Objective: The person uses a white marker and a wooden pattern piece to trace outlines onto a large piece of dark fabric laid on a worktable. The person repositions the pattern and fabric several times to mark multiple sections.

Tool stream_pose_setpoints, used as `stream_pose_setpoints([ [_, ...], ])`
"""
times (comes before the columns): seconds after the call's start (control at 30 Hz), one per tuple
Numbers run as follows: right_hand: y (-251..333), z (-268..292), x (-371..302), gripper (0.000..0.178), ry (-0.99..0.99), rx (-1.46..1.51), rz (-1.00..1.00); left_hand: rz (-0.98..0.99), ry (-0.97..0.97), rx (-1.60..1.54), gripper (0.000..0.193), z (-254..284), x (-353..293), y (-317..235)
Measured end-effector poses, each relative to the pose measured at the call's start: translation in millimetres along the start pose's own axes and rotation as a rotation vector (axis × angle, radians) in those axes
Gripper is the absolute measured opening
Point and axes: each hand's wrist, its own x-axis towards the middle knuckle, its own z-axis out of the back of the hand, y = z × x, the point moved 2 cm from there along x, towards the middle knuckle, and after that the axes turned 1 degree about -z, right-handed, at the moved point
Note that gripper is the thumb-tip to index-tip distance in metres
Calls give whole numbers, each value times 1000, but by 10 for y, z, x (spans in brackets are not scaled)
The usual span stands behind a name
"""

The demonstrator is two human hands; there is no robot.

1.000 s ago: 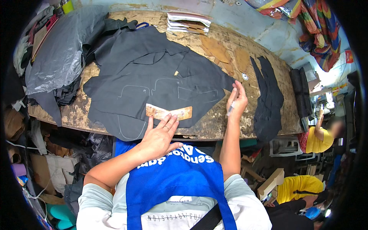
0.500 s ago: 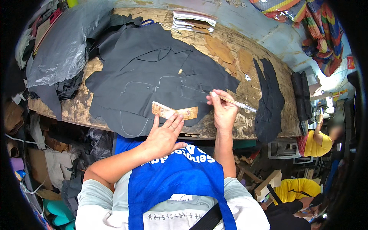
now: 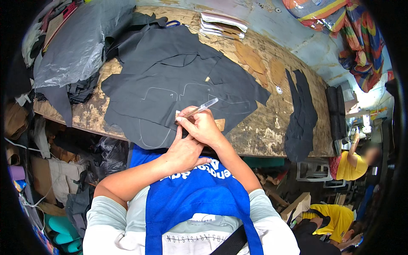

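Note:
My right hand is closed around a pen with a clear barrel, its tip down by the left end of a bent tan template. Beneath that wrist lies my left hand, palm down with fingers stretched toward the template; part of them is hidden behind the right hand. Only the template's two ends show. It rests near the front edge of a dark sheet that looks like leather. Pale outlines are drawn on the sheet: two arched shapes, an angled one at the right and a rounded one at the front left.
Plastic-covered dark material is heaped at the left of the wooden table. Blue-handled scissors and stacked papers lie at the back. Brown pieces and dark strips lie rightward. Two people in yellow are at far right.
My right hand has moved left with the pen, from the sheet's right side to the template's left end, crossing over my left hand. A further line shows at the angled outline on the right.

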Motion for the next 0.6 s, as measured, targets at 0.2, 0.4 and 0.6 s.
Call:
stream_pose_setpoints([
  [0.2, 84, -16, 95, 15, -44, -237, 152, -30, -62, -16, 76, 1, 0, -1],
  [0.4, 81, -90, 180, 12, -171, -264, 134, -10, -12, -31, 74, 17, 24, 14],
  [0.6, 72, -99, 144, 11, -261, -281, 167, 1, 6, -44, 75, 91, 31, -15],
])
